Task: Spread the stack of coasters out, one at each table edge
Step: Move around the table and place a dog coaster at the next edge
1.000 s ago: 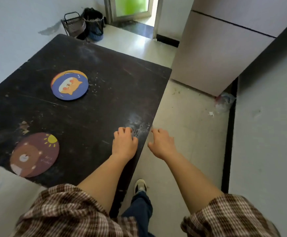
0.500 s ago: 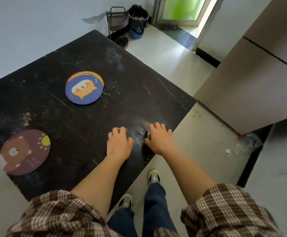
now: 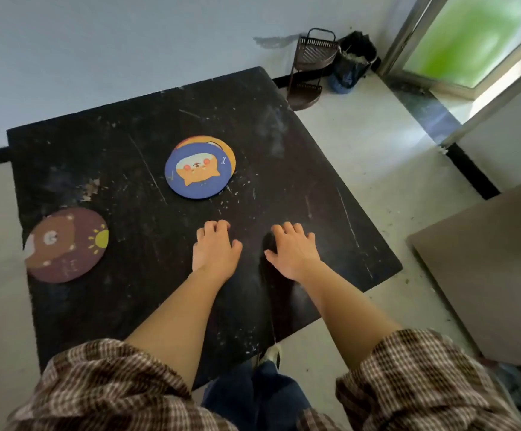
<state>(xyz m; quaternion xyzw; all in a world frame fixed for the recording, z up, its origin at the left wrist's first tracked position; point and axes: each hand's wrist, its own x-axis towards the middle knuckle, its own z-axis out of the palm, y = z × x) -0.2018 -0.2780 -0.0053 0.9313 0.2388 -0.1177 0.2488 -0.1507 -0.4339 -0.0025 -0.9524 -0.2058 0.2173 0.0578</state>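
A stack of round coasters (image 3: 197,168) lies in the middle of the black square table (image 3: 128,300); its top one is blue with an orange cartoon animal, and an orange one peeks out beneath. A single brown coaster (image 3: 66,245) with a bear and a sun lies at the table's left edge. My left hand (image 3: 214,248) hovers over the table just below the stack, fingers loosely curled, holding nothing. My right hand (image 3: 293,251) is beside it, fingers spread and empty.
The table's far edge meets a pale wall. A brown wire corner rack (image 3: 310,66) and a dark bin (image 3: 354,62) stand on the floor beyond the far right corner. A beige cabinet (image 3: 486,265) is to the right, a doorway (image 3: 470,42) at top right.
My view has swung round the table corner, so the table sits squarer before me. Both hands moved from the table's right edge to over its middle. The coasters have not moved.
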